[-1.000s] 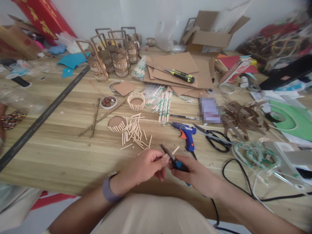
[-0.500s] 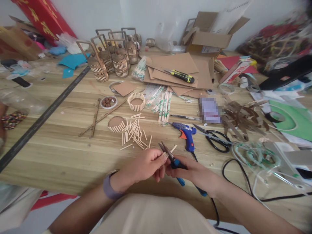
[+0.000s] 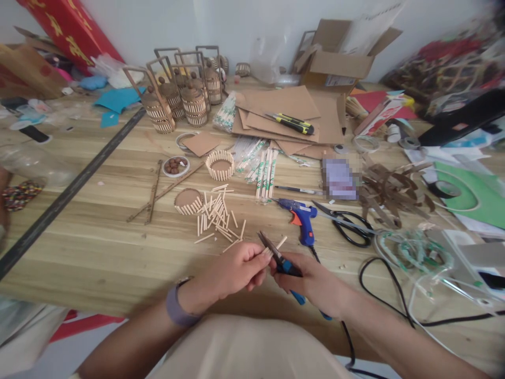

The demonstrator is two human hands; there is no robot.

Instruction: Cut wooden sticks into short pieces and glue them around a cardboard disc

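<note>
My left hand (image 3: 243,267) pinches a thin wooden stick (image 3: 281,242) near the table's front edge. Blue-handled pliers (image 3: 287,266) are gripped in my right hand (image 3: 315,279), their narrow jaws crossing the stick beside my left fingertips. Short cut sticks (image 3: 216,213) lie in a loose pile beyond my left hand. Behind the pile are a cardboard disc partly edged with sticks (image 3: 188,201) and a round stick-walled cup (image 3: 220,165). A blue glue gun (image 3: 302,218) rests beyond my right hand.
Black scissors (image 3: 351,227), brown strips (image 3: 394,195) and coiled tubing lie to the right. Finished small baskets (image 3: 195,108) stand at the back left, near cardboard sheets (image 3: 284,105) with a utility knife. A black cable runs at the right; a bowl of brown balls (image 3: 175,166) sits left.
The plier jaws and handles have closed together around the stick. One more short stick now lies on the table just beyond my left hand.
</note>
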